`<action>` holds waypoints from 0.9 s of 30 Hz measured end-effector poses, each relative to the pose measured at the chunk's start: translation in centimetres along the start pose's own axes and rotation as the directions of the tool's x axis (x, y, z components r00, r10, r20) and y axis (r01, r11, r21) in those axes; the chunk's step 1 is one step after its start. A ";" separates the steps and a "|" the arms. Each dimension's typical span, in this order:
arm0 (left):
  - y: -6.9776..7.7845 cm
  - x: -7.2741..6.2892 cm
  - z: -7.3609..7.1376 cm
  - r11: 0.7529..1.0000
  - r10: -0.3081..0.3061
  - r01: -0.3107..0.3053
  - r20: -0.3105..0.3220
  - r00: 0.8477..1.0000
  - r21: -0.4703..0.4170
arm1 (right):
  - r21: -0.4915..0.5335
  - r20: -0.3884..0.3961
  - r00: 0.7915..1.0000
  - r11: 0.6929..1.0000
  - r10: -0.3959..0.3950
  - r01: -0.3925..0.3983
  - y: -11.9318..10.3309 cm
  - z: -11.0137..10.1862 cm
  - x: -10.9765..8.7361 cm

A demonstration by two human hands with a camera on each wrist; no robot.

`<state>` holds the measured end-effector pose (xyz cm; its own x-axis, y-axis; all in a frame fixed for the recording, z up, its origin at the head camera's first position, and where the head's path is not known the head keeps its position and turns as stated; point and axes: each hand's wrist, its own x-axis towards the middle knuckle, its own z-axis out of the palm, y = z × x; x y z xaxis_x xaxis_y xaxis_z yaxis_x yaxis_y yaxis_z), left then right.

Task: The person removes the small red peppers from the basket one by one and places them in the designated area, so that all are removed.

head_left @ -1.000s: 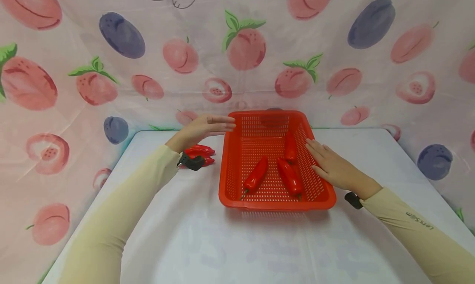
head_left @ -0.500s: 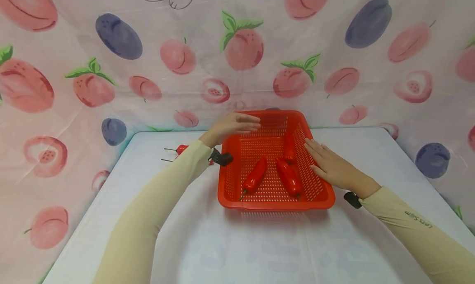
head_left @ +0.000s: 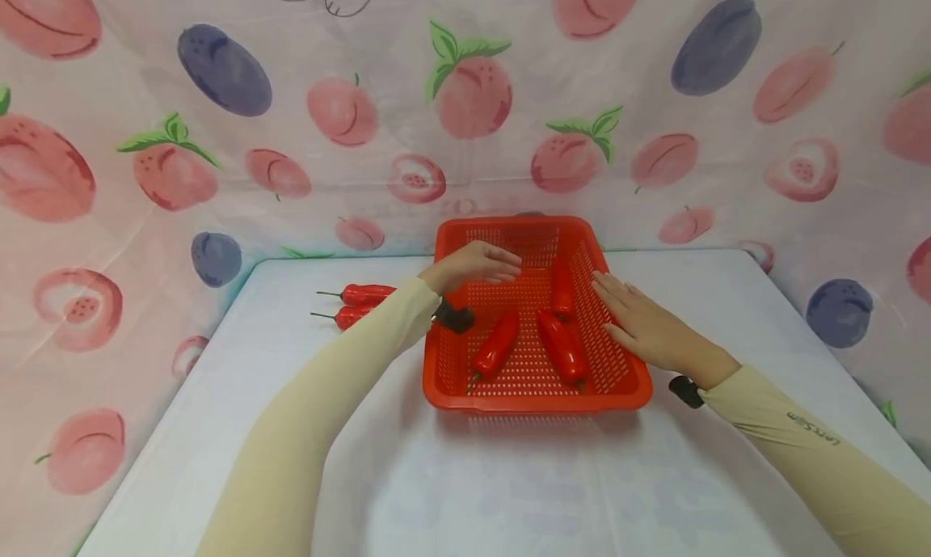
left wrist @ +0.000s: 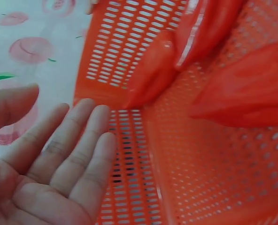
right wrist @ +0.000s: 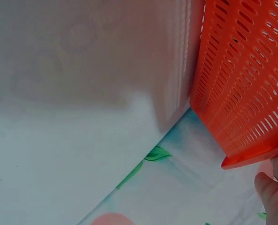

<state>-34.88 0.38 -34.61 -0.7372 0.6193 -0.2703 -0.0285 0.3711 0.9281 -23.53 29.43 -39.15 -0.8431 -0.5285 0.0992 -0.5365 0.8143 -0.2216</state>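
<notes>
A red perforated plastic basket (head_left: pixel 538 403) stands on the white table, with three red peppers inside: one at left (head_left: pixel 496 345), another at the middle right (head_left: pixel 562 348) and a third by the right wall (head_left: pixel 562 292). My left hand (head_left: pixel 474 267) hovers over the basket's far left part, fingers extended and holding nothing; the left wrist view shows its bare palm (left wrist: pixel 31 201). On the basket's right rim rests my right hand (head_left: pixel 650 331), fingers straight. Only a few fingertips (right wrist: pixel 268 187) show beside the rim in the right wrist view.
Left of the basket, more red peppers lie on the table, an upper one (head_left: pixel 364 293) and a lower one (head_left: pixel 351 318), partly hidden by my left sleeve (head_left: pixel 349 395). A fruit-printed cloth (head_left: pixel 465 161) hangs behind and beside the table.
My left hand has moved right, from outside the basket's left rim to above its inside, then slightly lower and nearer. The right hand stays on the rim. The peppers in the basket keep their places.
</notes>
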 end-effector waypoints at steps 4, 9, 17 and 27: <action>-0.6 -0.3 0.0 0.994 -0.073 0.070 0.025 0.997 0.078 | 0.002 0.013 1.000 1.000 0.008 -0.008 -0.1 -0.2 0.0; -1.0 -0.4 -0.1 0.961 -0.205 0.190 0.053 0.977 0.200 | 0.004 0.018 1.000 1.000 0.011 -0.011 0.0 -0.2 -0.1; -1.3 -0.4 0.2 0.919 -0.334 0.286 0.147 0.931 0.272 | 0.006 -0.004 1.000 1.000 0.000 0.000 -0.1 0.0 -0.1; -1.6 -0.5 0.6 0.863 -0.401 0.330 0.121 0.908 0.382 | 0.010 0.021 1.000 1.000 0.018 -0.019 -0.3 -0.1 0.0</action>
<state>-34.07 -0.17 -36.12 -0.5764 0.4972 -0.6484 -0.0098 0.7893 0.6139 -23.35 29.23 -39.01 -0.8520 -0.5182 0.0750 -0.5203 0.8216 -0.2330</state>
